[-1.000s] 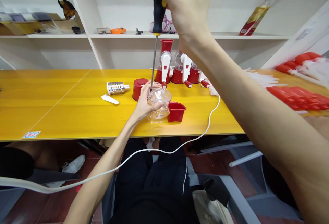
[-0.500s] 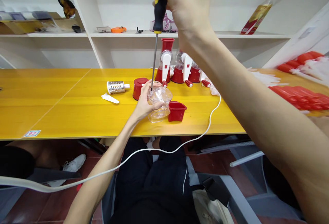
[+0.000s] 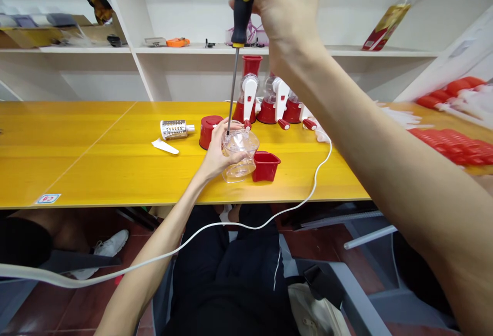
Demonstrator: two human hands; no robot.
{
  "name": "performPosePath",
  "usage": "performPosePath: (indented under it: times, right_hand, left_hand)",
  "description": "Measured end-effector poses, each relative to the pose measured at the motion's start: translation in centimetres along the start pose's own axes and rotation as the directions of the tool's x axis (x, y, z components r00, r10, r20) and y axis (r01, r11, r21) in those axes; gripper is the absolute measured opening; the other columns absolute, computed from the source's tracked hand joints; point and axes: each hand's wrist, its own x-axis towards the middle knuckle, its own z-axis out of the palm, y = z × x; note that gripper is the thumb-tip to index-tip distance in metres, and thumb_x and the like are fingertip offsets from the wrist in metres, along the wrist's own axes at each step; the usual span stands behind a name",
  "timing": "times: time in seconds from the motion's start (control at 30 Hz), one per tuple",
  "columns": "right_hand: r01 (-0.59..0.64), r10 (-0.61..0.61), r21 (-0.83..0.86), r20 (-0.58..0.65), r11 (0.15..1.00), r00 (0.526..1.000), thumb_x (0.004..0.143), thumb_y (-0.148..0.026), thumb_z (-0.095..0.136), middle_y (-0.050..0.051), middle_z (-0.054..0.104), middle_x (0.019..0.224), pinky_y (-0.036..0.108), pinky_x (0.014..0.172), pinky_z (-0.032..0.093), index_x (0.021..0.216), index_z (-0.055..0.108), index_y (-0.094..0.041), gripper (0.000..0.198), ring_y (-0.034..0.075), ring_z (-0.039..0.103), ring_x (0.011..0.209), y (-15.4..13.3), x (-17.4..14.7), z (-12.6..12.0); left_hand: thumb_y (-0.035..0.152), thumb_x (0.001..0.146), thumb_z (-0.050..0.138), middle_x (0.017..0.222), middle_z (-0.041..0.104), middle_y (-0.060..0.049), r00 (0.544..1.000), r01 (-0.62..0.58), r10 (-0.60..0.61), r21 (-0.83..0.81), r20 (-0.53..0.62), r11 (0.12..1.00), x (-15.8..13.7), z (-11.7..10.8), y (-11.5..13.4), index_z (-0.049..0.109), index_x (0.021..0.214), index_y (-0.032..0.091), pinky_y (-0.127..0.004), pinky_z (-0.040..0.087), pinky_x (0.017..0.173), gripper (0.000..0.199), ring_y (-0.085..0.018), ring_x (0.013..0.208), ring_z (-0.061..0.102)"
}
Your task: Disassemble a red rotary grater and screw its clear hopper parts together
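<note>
My right hand (image 3: 283, 4), partly cut off by the top edge, is closed around the black and yellow handle of a screwdriver (image 3: 240, 20). Its long shaft points down, and the tip meets the rim of a clear plastic grater housing (image 3: 242, 143). That housing is gripped by my left hand (image 3: 221, 153), fingers behind and thumb in front, just above the table. A red hopper (image 3: 265, 166) stands right beside it. Behind my left hand sits a red round base (image 3: 210, 129). Further left lie a metal grating drum (image 3: 175, 129) and a white crank handle (image 3: 165, 146).
Several assembled rotary graters (image 3: 250, 92) stand at the back of the yellow table (image 3: 115, 171). A white cable (image 3: 316, 179) crosses the front edge and my lap. Bundled red parts (image 3: 450, 146) lie at the right. A shelf (image 3: 185, 52) holds a tilted bottle (image 3: 389, 22).
The screwdriver handle has turned slightly in my right hand, its yellow stripe now facing another way. The housing and my left hand stay in place; the whole view shifts a little.
</note>
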Motion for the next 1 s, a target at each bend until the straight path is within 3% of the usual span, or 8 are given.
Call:
performPosePath:
  times: [0.1,0.2,0.37,0.5,0.6,0.67,0.87,1.0]
  right_hand:
    - [-0.041,0.048,0.113,-0.063,0.993,0.997,0.093,-0.02,0.046,-0.005,0.054,0.1,0.007,0.07,0.05,0.104,0.026,-0.018,0.023,-0.008,0.058,0.078,-0.7,-0.4,0.2]
    - [-0.077,0.089,0.182,-0.061,0.98,0.994,0.095,-0.02,0.04,-0.006,0.051,0.091,0.006,0.066,0.05,0.106,0.026,-0.018,0.017,-0.008,0.059,0.073,-1.1,-0.7,0.3]
    - [-0.085,0.105,0.208,-0.09,0.975,0.99,0.083,-0.019,0.061,-0.007,0.052,0.092,0.013,0.061,0.057,0.109,0.028,-0.018,0.042,-0.003,0.061,0.075,-1.3,-0.9,0.3]
    - [-0.058,0.068,0.216,-0.042,0.975,0.997,0.083,-0.015,0.056,-0.009,0.05,0.081,0.01,0.065,0.058,0.1,0.03,-0.015,0.031,-0.005,0.061,0.072,-1.5,-0.9,-0.2]
    - [-0.07,0.079,0.232,-0.033,0.97,0.996,0.086,-0.021,0.051,-0.01,0.049,0.082,0.006,0.072,0.059,0.107,0.029,-0.014,0.031,-0.01,0.06,0.071,-1.7,-1.1,-0.5]
    - [-0.081,0.093,0.235,-0.04,0.969,0.995,0.089,-0.025,0.045,-0.01,0.048,0.08,0.005,0.068,0.057,0.112,0.028,-0.015,0.03,-0.009,0.061,0.071,-1.7,-1.1,-0.5]
    - [-0.017,0.04,0.226,-0.099,0.974,0.994,0.072,-0.024,0.068,-0.011,0.05,0.088,0.005,0.063,0.057,0.102,0.03,-0.013,0.05,-0.008,0.059,0.07,-1.5,-1.3,0.1]
    - [-0.046,0.062,0.21,-0.069,0.977,0.996,0.078,-0.023,0.061,-0.012,0.049,0.082,0.01,0.065,0.06,0.102,0.026,-0.014,0.043,-0.004,0.063,0.07,-1.8,-1.3,-0.1]
  left_hand:
    - [0.082,0.062,0.073,0.131,0.064,-0.009,1.0,0.01,-0.01,-0.014,-0.003,1.0,0.0,0.1,0.1,0.059,0.116,0.029,-0.062,0.028,0.124,0.078,-0.036,0.143,0.043]
    - [0.083,0.059,0.073,0.131,0.064,-0.01,1.0,0.017,-0.018,-0.023,-0.012,1.0,0.0,0.1,0.1,0.06,0.115,0.028,-0.062,0.027,0.124,0.08,-0.037,0.143,0.042]
    - [0.083,0.063,0.071,0.132,0.063,-0.01,1.0,0.001,-0.001,-0.005,0.009,1.0,0.1,0.0,0.0,0.059,0.117,0.029,-0.061,0.026,0.124,0.078,-0.036,0.145,0.04]
    - [0.084,0.062,0.071,0.132,0.063,-0.009,1.0,0.011,-0.011,-0.004,0.007,1.0,0.0,-0.1,0.0,0.058,0.117,0.029,-0.062,0.027,0.124,0.079,-0.036,0.145,0.04]
    - [0.085,0.063,0.07,0.132,0.062,-0.009,1.0,0.017,-0.017,-0.003,0.006,1.0,-0.1,0.0,0.1,0.057,0.118,0.028,-0.06,0.027,0.125,0.079,-0.036,0.146,0.039]
    - [0.085,0.064,0.07,0.132,0.062,-0.009,1.0,0.014,-0.014,-0.002,0.001,1.0,-0.1,0.0,0.1,0.057,0.117,0.028,-0.059,0.027,0.125,0.079,-0.036,0.145,0.04]
    - [0.085,0.06,0.072,0.128,0.065,-0.009,0.999,0.015,-0.015,-0.027,-0.03,1.0,0.1,0.2,0.2,0.06,0.114,0.028,-0.06,0.027,0.125,0.08,-0.036,0.141,0.044]
    - [0.084,0.06,0.073,0.128,0.066,-0.008,0.999,0.025,-0.026,-0.039,-0.025,0.999,0.1,0.1,0.3,0.06,0.114,0.028,-0.06,0.026,0.125,0.079,-0.036,0.141,0.044]
